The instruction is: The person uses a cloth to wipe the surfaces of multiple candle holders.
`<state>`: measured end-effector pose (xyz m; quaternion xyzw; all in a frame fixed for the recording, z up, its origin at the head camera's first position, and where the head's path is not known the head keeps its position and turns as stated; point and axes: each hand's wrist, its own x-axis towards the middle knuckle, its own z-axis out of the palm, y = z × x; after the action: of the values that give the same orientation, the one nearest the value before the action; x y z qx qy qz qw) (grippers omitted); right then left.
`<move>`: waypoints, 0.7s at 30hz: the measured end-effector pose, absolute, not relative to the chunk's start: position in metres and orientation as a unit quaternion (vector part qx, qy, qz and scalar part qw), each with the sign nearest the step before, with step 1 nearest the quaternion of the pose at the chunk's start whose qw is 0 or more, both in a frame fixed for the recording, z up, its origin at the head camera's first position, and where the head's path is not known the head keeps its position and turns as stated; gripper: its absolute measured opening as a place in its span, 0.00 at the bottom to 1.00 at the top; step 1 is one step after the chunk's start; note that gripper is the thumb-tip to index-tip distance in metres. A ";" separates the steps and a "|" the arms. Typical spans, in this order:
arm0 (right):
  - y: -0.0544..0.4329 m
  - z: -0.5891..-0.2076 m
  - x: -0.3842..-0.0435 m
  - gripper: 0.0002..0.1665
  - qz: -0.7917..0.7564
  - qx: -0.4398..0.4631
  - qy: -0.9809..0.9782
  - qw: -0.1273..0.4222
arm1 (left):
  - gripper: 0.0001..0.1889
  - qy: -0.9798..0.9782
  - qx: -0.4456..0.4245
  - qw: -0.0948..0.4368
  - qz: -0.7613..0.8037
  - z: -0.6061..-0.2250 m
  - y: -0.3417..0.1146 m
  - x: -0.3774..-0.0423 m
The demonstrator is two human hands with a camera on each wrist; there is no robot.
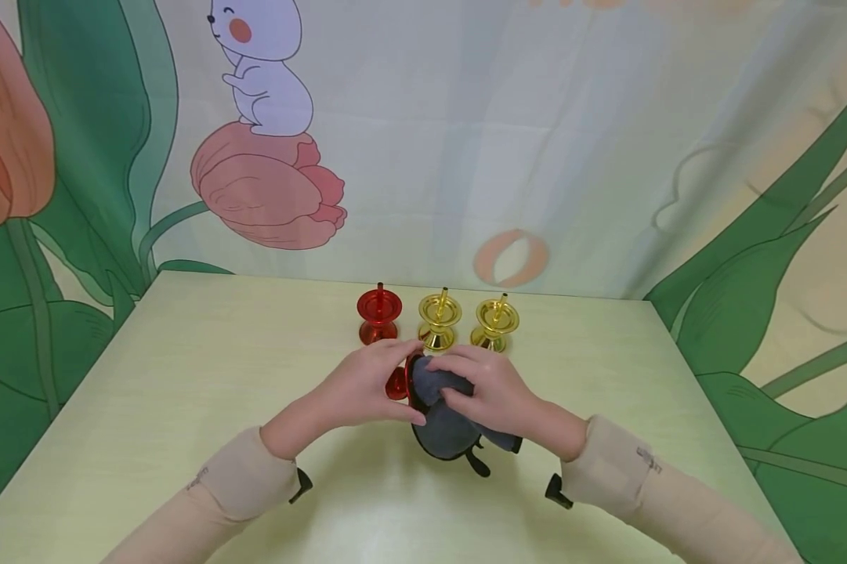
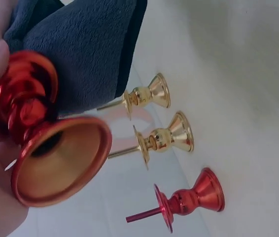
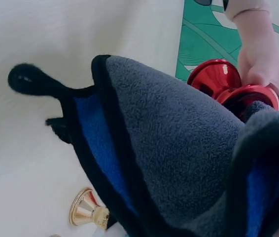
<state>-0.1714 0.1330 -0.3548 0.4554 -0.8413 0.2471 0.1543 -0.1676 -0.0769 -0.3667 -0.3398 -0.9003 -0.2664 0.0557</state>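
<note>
My left hand (image 1: 367,384) grips a shiny red candle holder (image 1: 396,384), tilted on its side above the table. In the left wrist view the hollow base of this red candle holder (image 2: 63,170) faces the camera. With its fingers curled, my right hand (image 1: 494,388) holds a grey cloth (image 1: 447,431) against the holder's dish end. The right wrist view shows the cloth (image 3: 174,138) folded, with black edging, a hanging loop and a blue underside. Part of the cloth bunches inside the dish, and the holder's spike is hidden.
Behind my hands, a red candle holder (image 1: 378,309) and two gold ones, the middle gold candle holder (image 1: 439,313) and the right gold candle holder (image 1: 495,321), stand upright in a row. They stand near the back edge of the pale table (image 1: 218,352). A printed curtain (image 1: 571,157) hangs behind it.
</note>
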 end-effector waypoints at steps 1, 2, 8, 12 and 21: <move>0.133 -0.354 -0.171 0.16 0.257 0.445 -0.846 0.143 | 0.43 -0.901 -0.340 0.079 -0.258 -0.368 -0.076 -0.167; 0.133 -0.354 -0.171 0.16 0.268 0.431 -0.852 0.130 | 0.43 -0.901 -0.342 0.106 -0.246 -0.369 -0.075 -0.166; 0.131 -0.353 -0.173 0.17 0.356 0.328 -0.874 0.034 | 0.43 -0.859 -0.374 0.320 -0.139 -0.379 -0.069 -0.165; 0.133 -0.350 -0.174 0.18 0.391 0.288 -0.874 -0.020 | 0.43 -0.836 -0.381 0.378 -0.113 -0.382 -0.070 -0.166; 0.147 -0.340 -0.179 0.20 0.475 0.242 -0.845 -0.045 | 0.45 -0.866 -0.333 0.328 -0.176 -0.390 -0.079 -0.166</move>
<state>-0.1793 0.1471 -0.3401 0.2420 -0.8449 0.4749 -0.0453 -0.1661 -0.0792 -0.3900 -0.3327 -0.8663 -0.1759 0.3284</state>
